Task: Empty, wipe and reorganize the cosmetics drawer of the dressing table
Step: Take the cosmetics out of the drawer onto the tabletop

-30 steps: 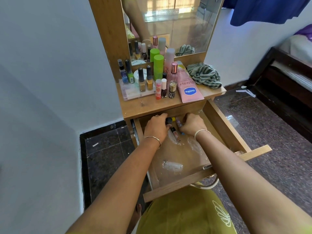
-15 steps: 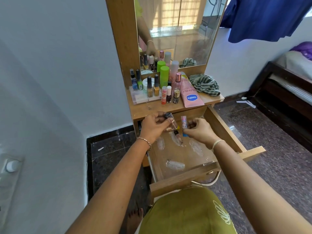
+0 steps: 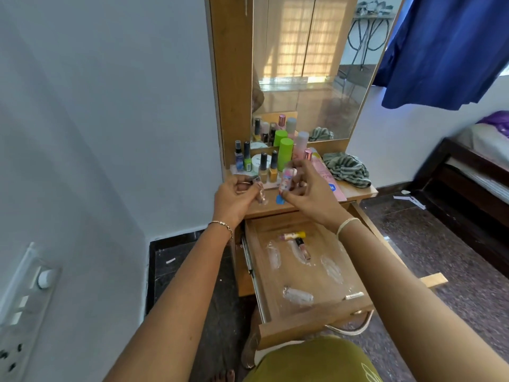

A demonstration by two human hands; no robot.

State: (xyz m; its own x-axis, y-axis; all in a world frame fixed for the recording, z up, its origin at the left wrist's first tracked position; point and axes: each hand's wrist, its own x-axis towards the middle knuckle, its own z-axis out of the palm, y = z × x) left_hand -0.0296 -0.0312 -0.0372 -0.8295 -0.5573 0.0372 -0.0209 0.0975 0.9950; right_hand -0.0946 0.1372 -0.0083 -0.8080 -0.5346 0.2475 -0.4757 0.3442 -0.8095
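Drawer (image 3: 311, 330) is open below the desk (image 3: 355, 190). Our left grip (image 3: 234, 194) is curled round a small bottle (image 3: 259, 193). Our right grip (image 3: 311, 194) pinches a pink tube (image 3: 286, 180) between thumb and fingers. Both are up over the desk edge, just behind the drawer. At the drawer's back end we see a yellow-capped tube (image 3: 293, 235) with a dark-capped bottle (image 3: 303, 248) just beside it. Behind the drawer, on the desk: nail polish bottles (image 3: 268, 168), a green can (image 3: 286, 153), and a striped cloth (image 3: 347, 168) to the right.
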